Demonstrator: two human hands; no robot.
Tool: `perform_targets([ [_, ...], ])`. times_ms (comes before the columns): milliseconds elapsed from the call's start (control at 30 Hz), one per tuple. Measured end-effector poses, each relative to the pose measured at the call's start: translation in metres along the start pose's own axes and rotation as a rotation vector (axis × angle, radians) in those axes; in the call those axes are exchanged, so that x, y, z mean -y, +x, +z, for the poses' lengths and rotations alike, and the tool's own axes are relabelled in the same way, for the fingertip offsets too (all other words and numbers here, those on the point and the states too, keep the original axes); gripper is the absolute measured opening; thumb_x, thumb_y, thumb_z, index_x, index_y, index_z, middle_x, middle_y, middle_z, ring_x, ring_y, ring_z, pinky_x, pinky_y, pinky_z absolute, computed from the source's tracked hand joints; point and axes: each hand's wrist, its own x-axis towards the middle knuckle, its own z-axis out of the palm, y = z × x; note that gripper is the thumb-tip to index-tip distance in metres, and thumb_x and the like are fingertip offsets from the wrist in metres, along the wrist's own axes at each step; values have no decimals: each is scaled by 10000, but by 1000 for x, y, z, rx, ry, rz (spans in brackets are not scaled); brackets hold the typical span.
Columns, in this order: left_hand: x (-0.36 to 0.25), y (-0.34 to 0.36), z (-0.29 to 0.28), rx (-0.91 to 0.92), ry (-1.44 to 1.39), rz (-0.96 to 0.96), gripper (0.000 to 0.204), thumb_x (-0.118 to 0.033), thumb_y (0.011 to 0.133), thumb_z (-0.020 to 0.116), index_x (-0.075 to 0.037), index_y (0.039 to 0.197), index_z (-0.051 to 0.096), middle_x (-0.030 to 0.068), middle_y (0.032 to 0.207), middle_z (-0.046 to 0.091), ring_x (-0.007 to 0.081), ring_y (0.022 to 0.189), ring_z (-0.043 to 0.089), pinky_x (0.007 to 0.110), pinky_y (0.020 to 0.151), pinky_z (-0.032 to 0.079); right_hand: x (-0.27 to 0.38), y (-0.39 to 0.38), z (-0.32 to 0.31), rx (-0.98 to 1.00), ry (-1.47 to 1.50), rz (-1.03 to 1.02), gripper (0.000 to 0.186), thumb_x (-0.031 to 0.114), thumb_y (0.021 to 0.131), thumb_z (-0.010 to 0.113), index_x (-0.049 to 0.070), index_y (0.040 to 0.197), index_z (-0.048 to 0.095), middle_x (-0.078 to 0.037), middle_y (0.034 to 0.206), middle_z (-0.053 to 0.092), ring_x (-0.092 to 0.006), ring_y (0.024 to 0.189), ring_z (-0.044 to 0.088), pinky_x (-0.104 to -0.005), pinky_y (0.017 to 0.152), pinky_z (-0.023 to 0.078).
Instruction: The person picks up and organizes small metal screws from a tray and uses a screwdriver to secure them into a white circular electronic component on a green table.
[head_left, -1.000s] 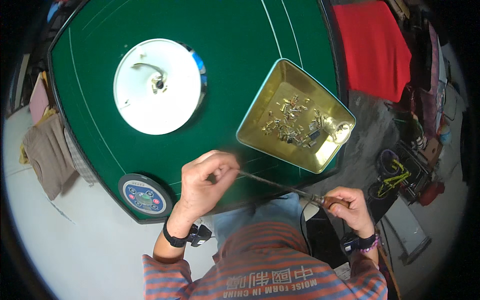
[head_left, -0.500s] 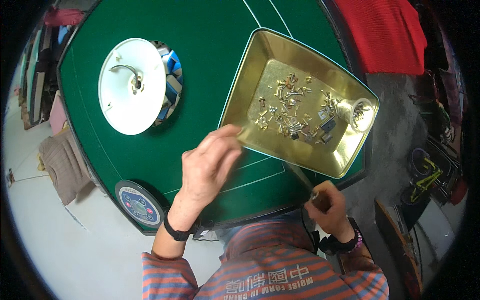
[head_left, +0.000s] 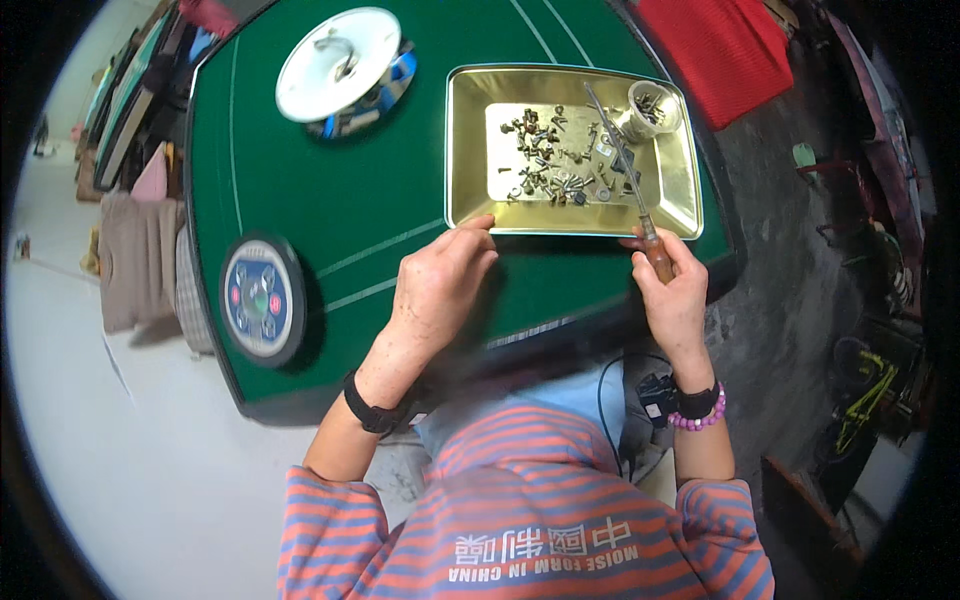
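From my end I had the tray [head_left: 465, 150] just in front of both hands, lying on the green table [head_left: 390, 215] with loose screws [head_left: 572, 186] scattered over its floor and a clear cup [head_left: 633, 123] in its far right corner. The right hand [head_left: 677, 295] was wrapped around the handle of the screwdriver [head_left: 657, 255], whose shaft slanted across the tray toward its far side and passed near the cup. The left hand [head_left: 437, 290] had its fingertips at the near left rim; I could not make out whether they pinched the rim, merely touched it or held something small.

To handle this well, I judged, the tray wanted steady, even support at both near corners, the screwdriver a firm grip, and its shaft enough lift to avoid knocking the cup or raking the screws.

Several things escaped me. Whether the shaft's tip rested on metal or hung above it was unclear, and the right fingertips were partly hidden behind the handle. The smallest screws ran together. The white dish [head_left: 345, 62] was blurred and covered part of the blue and white pieces [head_left: 368, 112] beneath it.
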Motion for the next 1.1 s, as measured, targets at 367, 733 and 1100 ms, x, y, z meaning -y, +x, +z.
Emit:
perform_targets([
  [367, -46, -50, 11, -275, -75, -35, 103, 9, 811, 689, -7, 882, 616, 130, 898, 685, 246, 797, 689, 299, 640, 523, 3, -16, -29, 68, 45, -99, 172, 8, 863, 600, -32, 1026, 635, -21, 846, 685, -60, 766, 581, -209, 701, 460],
  [733, -46, 42, 1, -156, 321, -67, 115, -62, 737, 741, -75, 812, 655, 47, 792, 601, 242, 719, 594, 337, 593, 475, 19, 1, -51, 162, 125, 123, 210, -18, 874, 578, -42, 1081, 607, -48, 803, 672, -66, 740, 602, -195, 663, 446],
  [1100, -63, 70, 23, 64, 462, -209, 133, -167, 737, 735, -53, 744, 668, 80, 738, 576, 275, 715, 609, 380, 598, 495, 13, 10, -54, 153, 284, 185, 230, -40, 874, 586, -45, 1103, 594, -55, 826, 664, -68, 739, 600, -188, 653, 441],
])
